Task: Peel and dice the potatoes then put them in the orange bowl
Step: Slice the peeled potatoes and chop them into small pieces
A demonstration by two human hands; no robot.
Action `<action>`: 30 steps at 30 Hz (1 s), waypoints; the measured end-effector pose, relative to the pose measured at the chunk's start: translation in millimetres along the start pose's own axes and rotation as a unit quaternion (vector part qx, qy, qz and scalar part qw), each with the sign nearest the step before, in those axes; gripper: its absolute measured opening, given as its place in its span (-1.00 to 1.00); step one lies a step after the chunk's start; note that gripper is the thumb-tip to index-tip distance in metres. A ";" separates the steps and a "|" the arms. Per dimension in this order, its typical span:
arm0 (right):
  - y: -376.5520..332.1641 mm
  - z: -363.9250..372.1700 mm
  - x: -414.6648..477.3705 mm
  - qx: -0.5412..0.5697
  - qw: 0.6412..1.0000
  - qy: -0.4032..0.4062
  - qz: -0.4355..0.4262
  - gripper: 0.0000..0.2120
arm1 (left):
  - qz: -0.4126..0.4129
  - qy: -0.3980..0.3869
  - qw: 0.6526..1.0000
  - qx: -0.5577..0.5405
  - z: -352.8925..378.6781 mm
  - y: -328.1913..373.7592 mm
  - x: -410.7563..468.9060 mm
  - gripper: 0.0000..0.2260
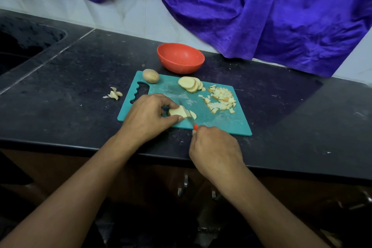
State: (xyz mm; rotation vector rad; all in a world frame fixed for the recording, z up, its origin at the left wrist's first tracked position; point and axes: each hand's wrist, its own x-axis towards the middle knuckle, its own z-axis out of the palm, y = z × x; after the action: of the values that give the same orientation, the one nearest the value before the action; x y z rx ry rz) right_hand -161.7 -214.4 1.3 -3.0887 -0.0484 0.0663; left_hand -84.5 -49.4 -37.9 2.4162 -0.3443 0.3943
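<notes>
In the head view, the left hand pinches a potato piece between thumb and curled fingers on the teal cutting board. The right hand is closed around the knife, whose blade is in the piece. Diced potato lies on the board, and the orange bowl stands just behind it.

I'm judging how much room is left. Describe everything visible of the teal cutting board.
The teal cutting board looks like plastic, rectangular, with a wavy-edged handle cutout at its left end and pale smears across its surface. It lies flat on the dark counter, just in front of the orange bowl. On it rest an unpeeled potato, a stack of slices and a diced pile. The left hand holds a potato piece on it while the knife cuts.
</notes>
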 end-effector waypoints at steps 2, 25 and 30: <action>4.3 -1.5 -2.7 0.019 1.000 -0.013 0.004 -0.68 | 0.000 0.002 1.000 0.001 0.0 0.3 -0.1 -0.66; -7.5 -5.5 11.4 0.031 0.999 -0.024 -0.007 -0.72 | 0.014 0.009 1.000 -0.001 1.0 -4.6 0.5 -0.66; -3.9 -3.1 5.6 0.021 1.000 -0.009 -0.020 -0.71 | 0.001 0.019 1.000 -0.004 -1.6 -2.0 -2.0 -0.72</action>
State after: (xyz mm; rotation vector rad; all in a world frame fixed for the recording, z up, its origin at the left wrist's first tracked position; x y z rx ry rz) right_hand -156.0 -210.5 4.3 -3.0440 -0.1067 0.0936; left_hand -86.0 -46.6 -38.5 2.3972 -0.3296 0.4386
